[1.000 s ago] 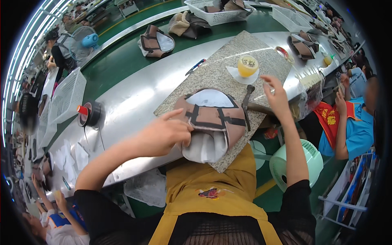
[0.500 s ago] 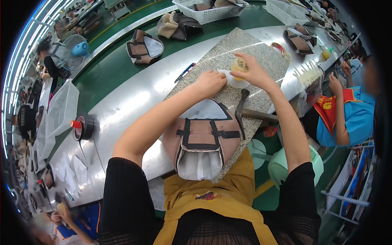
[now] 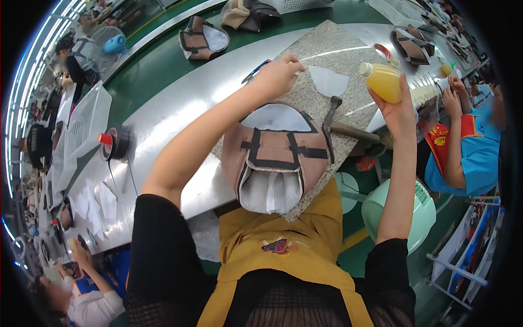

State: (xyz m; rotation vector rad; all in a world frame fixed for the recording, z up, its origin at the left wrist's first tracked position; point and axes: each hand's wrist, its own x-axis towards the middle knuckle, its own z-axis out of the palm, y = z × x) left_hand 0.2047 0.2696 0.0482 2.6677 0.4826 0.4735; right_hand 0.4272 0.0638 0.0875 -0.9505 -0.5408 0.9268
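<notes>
My right hand (image 3: 393, 111) is wrapped round a soft plastic bottle (image 3: 385, 83) of yellow liquid, tilted sideways with its pale nozzle pointing left. Flat on the speckled stone slab (image 3: 343, 46) lies a white, rounded cut piece (image 3: 329, 82), apart from both hands. To its left, my left hand (image 3: 280, 76) hovers over the slab, fingertips pinched together; whatever is between them is too small to tell. Closer to me rests a brownish-pink shoe upper (image 3: 275, 147) with black straps and a white lining. A hammer (image 3: 331, 117) with a wooden handle lies right of it.
Beside my left hand is a blue pen (image 3: 256, 71). A tape roll (image 3: 382, 52) lies at the slab's far right. Another upper (image 3: 204, 39) sits on the green belt. A black pot with a red cap (image 3: 113, 143) stands left. A co-worker in blue (image 3: 463, 152) sits right.
My right hand has lifted the bottle off the white piece, moved it right and tipped it sideways. My left hand has come away from the white piece, which now lies uncovered.
</notes>
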